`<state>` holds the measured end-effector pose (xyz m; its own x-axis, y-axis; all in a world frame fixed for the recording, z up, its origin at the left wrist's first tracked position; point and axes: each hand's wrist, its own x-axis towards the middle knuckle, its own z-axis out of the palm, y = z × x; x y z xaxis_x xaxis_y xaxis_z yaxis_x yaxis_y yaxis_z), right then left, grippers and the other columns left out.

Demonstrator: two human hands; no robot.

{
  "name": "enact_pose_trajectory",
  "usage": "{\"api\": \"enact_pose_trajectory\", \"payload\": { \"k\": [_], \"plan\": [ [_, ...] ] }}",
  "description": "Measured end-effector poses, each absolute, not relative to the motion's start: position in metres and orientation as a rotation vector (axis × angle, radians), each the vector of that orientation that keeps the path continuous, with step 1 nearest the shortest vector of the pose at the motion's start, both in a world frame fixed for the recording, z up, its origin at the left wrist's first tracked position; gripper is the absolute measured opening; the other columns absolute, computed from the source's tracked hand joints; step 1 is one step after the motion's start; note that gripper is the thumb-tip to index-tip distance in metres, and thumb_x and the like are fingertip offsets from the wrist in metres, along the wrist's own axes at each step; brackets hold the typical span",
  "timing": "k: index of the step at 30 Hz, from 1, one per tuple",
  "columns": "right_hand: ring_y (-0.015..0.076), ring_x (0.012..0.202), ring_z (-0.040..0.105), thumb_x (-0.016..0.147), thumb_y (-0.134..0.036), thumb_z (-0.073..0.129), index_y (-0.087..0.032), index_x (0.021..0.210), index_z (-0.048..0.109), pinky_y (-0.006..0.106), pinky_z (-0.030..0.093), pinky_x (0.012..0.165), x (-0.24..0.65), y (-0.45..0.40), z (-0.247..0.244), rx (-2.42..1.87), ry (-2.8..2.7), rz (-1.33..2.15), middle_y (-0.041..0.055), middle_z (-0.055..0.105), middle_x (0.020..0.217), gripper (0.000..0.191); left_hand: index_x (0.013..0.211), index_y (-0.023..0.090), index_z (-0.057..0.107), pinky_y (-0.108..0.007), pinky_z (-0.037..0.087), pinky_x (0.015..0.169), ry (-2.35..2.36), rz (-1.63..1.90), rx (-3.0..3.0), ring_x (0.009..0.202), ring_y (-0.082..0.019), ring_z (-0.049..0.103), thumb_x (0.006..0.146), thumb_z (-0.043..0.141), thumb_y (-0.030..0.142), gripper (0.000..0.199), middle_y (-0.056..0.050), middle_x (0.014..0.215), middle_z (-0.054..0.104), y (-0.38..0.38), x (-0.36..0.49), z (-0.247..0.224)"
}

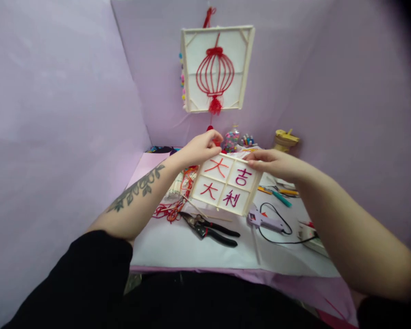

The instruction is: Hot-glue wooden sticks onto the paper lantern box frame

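- In the head view, a white panel (225, 187) with a pale frame, crossed by pale strips and bearing four red and purple characters, is being held in a tilted position over the white table (160, 253).
- The upper right corner of the panel is being grasped by the right hand (269, 162), with the thumb being pressed on the front face.
- The fingers of the left hand (205, 145) are being kept curled at the upper left edge of the panel, beside a red piece; which of these is being gripped cannot be told.
- Above the hands, a white square frame (192, 50) with a red lantern figure is being hung by a red cord (209, 17).
- Below the panel, pliers with black handles (205, 228) are being supported by the table, near tangled red and orange yarn (169, 211).
- To the right of the pliers, a light purple glue gun (267, 222) with a black cable is being seen, and near it a teal pen-like tool (281, 198).
- Behind the panel, a clear bottle of coloured small balls (232, 140) is being shown.
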<state>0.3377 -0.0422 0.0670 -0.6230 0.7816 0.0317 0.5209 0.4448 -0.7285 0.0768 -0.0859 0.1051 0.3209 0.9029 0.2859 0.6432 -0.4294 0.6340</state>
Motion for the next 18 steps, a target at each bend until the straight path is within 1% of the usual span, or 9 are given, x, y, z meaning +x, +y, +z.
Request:
{"api": "enact_pose_trajectory", "payload": {
  "k": [3, 6, 9, 12, 15, 16, 18],
  "plan": [
    [0.024, 0.089, 0.065, 0.081, -0.053, 0.064, -0.025, 0.084, 0.068, 0.04, 0.052, 0.087, 0.327, -0.018, 0.075, -1.171, -2.203, 1.166, 0.0043, 0.071, 0.091, 0.028, 0.104, 0.016, 0.058, -0.027, 0.039, 0.063, 1.417, 0.882, 2.175, 0.066, -0.014, 0.051, 0.08, 0.056, 0.015, 0.024, 0.0, 0.076, 0.058, -0.072, 0.075, 0.111],
    [0.0219, 0.082, 0.065, 0.078, -0.043, 0.07, -0.024, 0.08, 0.069, 0.038, 0.054, 0.082, 0.316, 0.0, 0.089, -1.239, -2.062, 1.325, 0.0049, 0.07, 0.085, 0.019, 0.102, 0.014, 0.06, -0.028, 0.04, 0.066, 1.444, 0.944, 2.126, 0.072, -0.015, 0.052, 0.079, 0.058, 0.015, 0.022, -0.004, 0.083, 0.059, -0.059, 0.071, 0.118],
    [0.0221, 0.08, 0.066, 0.077, -0.032, 0.071, -0.023, 0.08, 0.069, 0.037, 0.056, 0.079, 0.306, 0.007, 0.105, -1.299, -1.937, 1.476, 0.0068, 0.071, 0.085, 0.01, 0.102, 0.013, 0.06, -0.029, 0.04, 0.068, 1.435, 0.977, 2.059, 0.074, -0.016, 0.054, 0.078, 0.059, 0.014, 0.024, -0.006, 0.087, 0.06, -0.049, 0.065, 0.123],
    [0.0205, 0.08, 0.067, 0.081, -0.025, 0.069, -0.021, 0.08, 0.067, 0.035, 0.056, 0.08, 0.299, 0.009, 0.117, -1.337, -1.897, 1.497, 0.0081, 0.071, 0.085, 0.005, 0.101, 0.013, 0.059, -0.029, 0.04, 0.069, 1.401, 1.034, 1.987, 0.076, -0.016, 0.055, 0.077, 0.06, 0.011, 0.024, -0.006, 0.087, 0.06, -0.044, 0.061, 0.121],
    [0.0133, 0.081, 0.067, 0.091, -0.02, 0.056, -0.016, 0.086, 0.067, 0.03, 0.052, 0.086, 0.295, 0.011, 0.119, -1.346, -1.919, 1.484, 0.0083, 0.071, 0.089, 0.012, 0.099, 0.013, 0.059, -0.028, 0.04, 0.07, 1.359, 1.103, 1.916, 0.077, -0.016, 0.055, 0.077, 0.062, 0.009, 0.022, -0.005, 0.086, 0.06, -0.046, 0.058, 0.114],
    [0.0124, 0.08, 0.067, 0.092, -0.019, 0.054, -0.015, 0.088, 0.067, 0.029, 0.051, 0.086, 0.295, 0.011, 0.118, -1.349, -1.925, 1.485, 0.0083, 0.071, 0.089, 0.013, 0.099, 0.013, 0.059, -0.028, 0.04, 0.069, 1.35, 1.111, 1.902, 0.076, -0.015, 0.055, 0.077, 0.062, 0.01, 0.022, -0.005, 0.085, 0.06, -0.048, 0.057, 0.11],
    [0.0146, 0.079, 0.067, 0.089, -0.021, 0.06, -0.016, 0.088, 0.067, 0.03, 0.053, 0.083, 0.294, 0.009, 0.116, -1.342, -1.934, 1.499, 0.0081, 0.071, 0.088, 0.009, 0.1, 0.014, 0.058, -0.027, 0.04, 0.068, 1.341, 1.113, 1.878, 0.073, -0.014, 0.055, 0.08, 0.062, 0.012, 0.02, -0.003, 0.081, 0.059, -0.052, 0.054, 0.103]
  ]
}}
